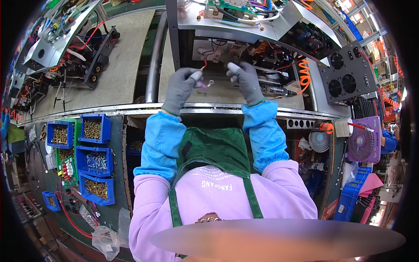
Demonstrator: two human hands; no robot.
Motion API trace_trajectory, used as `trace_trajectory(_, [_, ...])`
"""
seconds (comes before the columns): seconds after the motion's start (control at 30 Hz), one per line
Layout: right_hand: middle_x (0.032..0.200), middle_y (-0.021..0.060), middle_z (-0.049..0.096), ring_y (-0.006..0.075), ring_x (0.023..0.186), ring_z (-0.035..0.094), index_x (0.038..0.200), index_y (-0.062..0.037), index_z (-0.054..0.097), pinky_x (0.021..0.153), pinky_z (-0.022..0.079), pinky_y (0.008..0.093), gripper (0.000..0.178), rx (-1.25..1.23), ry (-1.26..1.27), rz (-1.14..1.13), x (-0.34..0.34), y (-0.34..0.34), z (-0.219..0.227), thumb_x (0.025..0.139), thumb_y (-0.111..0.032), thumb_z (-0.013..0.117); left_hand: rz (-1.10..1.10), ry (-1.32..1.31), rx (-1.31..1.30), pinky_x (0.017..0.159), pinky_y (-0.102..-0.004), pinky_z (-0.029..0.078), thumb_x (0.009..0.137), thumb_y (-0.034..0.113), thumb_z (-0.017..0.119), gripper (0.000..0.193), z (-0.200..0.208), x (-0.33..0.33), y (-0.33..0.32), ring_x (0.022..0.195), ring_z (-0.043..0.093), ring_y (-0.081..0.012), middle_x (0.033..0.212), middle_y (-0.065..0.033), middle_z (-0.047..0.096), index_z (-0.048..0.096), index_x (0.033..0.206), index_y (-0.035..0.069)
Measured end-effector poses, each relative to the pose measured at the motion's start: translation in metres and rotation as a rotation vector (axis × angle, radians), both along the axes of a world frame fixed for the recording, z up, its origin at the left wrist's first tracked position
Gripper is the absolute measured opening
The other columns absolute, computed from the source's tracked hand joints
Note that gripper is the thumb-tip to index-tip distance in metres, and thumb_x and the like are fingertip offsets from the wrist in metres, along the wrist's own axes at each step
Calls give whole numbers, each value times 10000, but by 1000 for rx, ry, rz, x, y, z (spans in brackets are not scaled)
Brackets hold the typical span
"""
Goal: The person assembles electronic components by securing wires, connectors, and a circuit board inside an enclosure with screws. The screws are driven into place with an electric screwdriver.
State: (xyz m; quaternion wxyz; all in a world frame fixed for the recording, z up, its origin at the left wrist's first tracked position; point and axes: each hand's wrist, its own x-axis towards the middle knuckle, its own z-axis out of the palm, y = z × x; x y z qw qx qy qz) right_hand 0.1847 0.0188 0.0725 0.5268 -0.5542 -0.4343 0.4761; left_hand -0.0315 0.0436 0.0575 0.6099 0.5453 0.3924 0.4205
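Note:
My left hand, in a grey glove, pinches a red wire that comes out of the open metal housing in front of me. By its fingertips show a purple sleeve and a small metal ring terminal. My right hand, also gloved in grey, is raised just right of the terminal, apart from it. Its fingers are curled together; whether anything small is between them is hidden. Beside that hand lies a power screwdriver on an orange coiled cord.
The metal housing with boards and wiring stands ahead. A second open unit sits at left on the bench. Blue bins of screws are at lower left. At right are a black fan panel and a purple fan.

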Motion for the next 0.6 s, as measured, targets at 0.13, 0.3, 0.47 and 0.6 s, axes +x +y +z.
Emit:
trace_trajectory(0.13, [983,117,644,248,827,626,1179,-67,559,741,491,332,463,-68,-978,324,2,14,-42,844,-388,564,41,-98,-70,635,-234,536,895,152,569,230,-9,-6,8,698,639,-157,850,-125,641,584,1009,-47])
trace_trajectory(0.3, [1213,167,547,318,1071,548,1278,-127,480,934,418,376,539,-151,-1459,570,-42,54,-59,869,-478,467,-17,50,-58,655,-214,497,897,207,576,278,-17,-15,8,705,613,-116,853,-98,642,586,1040,-30])
trace_trajectory(0.47, [963,138,623,262,938,593,1079,-73,598,878,427,385,420,-331,-1022,277,-11,87,-157,802,-388,617,-58,12,-73,663,-211,488,900,217,572,283,-25,-7,13,703,605,-108,854,-84,642,589,1046,-25])
trace_trajectory(0.6, [874,113,655,221,881,618,1016,-39,629,819,453,329,358,-295,-583,370,-50,34,-33,816,-335,629,6,-28,-87,630,-224,500,902,159,562,221,-34,-12,10,681,615,-125,812,-83,636,594,997,-38])
